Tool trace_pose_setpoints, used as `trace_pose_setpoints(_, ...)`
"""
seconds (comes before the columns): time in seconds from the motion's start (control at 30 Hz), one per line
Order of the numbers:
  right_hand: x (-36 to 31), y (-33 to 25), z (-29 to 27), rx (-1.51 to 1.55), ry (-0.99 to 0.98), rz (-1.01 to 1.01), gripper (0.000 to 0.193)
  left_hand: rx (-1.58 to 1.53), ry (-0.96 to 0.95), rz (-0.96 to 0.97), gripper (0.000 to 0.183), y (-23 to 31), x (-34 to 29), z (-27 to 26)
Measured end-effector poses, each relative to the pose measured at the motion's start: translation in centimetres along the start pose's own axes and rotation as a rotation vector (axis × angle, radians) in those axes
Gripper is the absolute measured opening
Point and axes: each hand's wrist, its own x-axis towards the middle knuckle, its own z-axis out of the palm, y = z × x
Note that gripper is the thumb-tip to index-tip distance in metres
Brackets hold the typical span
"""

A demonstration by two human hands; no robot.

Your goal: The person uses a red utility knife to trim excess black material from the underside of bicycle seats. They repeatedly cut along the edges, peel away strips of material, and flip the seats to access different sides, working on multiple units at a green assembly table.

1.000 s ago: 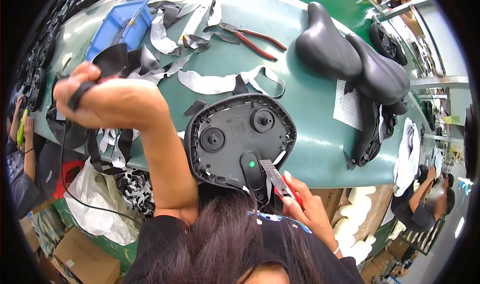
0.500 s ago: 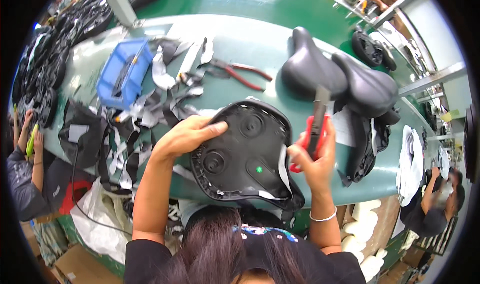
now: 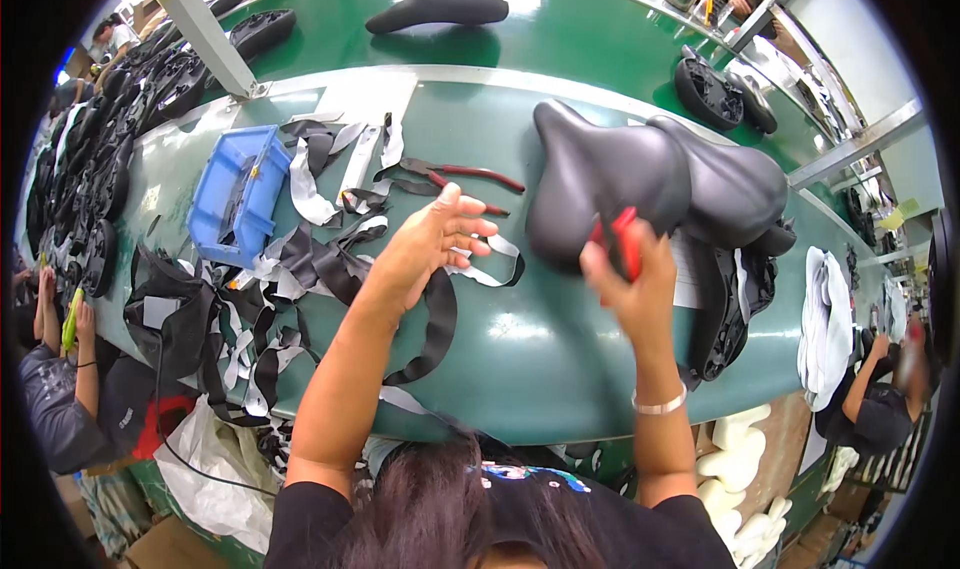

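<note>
My left hand (image 3: 430, 244) is held above the table with its fingers apart and nothing in it. Near its fingertips lie red-handled pliers (image 3: 460, 174) and a curled strip of trimmed black-and-white material (image 3: 440, 319). My right hand (image 3: 640, 294) is closed round a red cutter knife (image 3: 626, 244), smeared by motion. Just beyond that hand a black bicycle saddle (image 3: 600, 174) sits smooth side up, leaning beside a second saddle (image 3: 725, 179). I cannot tell whether the knife touches the nearer saddle.
A blue bin (image 3: 235, 199) stands at the left among fabric scraps (image 3: 290, 259). On the far green surface lies another saddle (image 3: 440, 11). Many saddles (image 3: 95, 209) are heaped at the far left. White fabric pieces (image 3: 825, 319) hang at the right edge. Other people work at both sides.
The upturned saddle has left my left hand, which is now open. A saddle now shows on the far green surface. My right hand still holds the knife. The nearer upright saddle appears shifted left.
</note>
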Motion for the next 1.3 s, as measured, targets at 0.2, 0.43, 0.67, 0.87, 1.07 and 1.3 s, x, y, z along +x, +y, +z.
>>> trace_pose_setpoints(0.2, -6.8, -4.5, -0.3, -0.219, -0.657, -0.519, 0.043, -0.281, 0.005, -0.158, 0.062, 0.9, -2.5, -1.4)
trace_pose_setpoints(0.43, -9.3, -0.6, -2.7, -0.090, -0.206, -0.135, 0.053, 0.117, 0.063, 0.004, 0.051, 2.5, -5.2, -0.8)
trace_pose_setpoints(0.67, -5.3, -1.1, -3.0, -0.604, -0.525, -0.480, 0.064, 0.501, 0.105, 0.041, 0.049, 4.7, -3.4, 0.2)
trace_pose_setpoints(0.87, -14.2, -2.1, -0.2, -0.366, -0.435, -0.036, 0.063, 0.407, 0.315, 0.071, 0.035, 2.3, -6.3, -0.3)
trace_pose_setpoints(1.07, -16.2, -5.0, -1.8, -0.123, -0.478, 0.276, 0.056, 0.226, 0.543, 0.101, 0.046, -0.5, -10.8, 0.1)
trace_pose_setpoints(1.3, -7.2, -4.2, 4.6, -0.105, -0.162, -0.147, 0.063, 0.158, 0.655, 0.295, 0.055, -1.3, -13.0, 1.5)
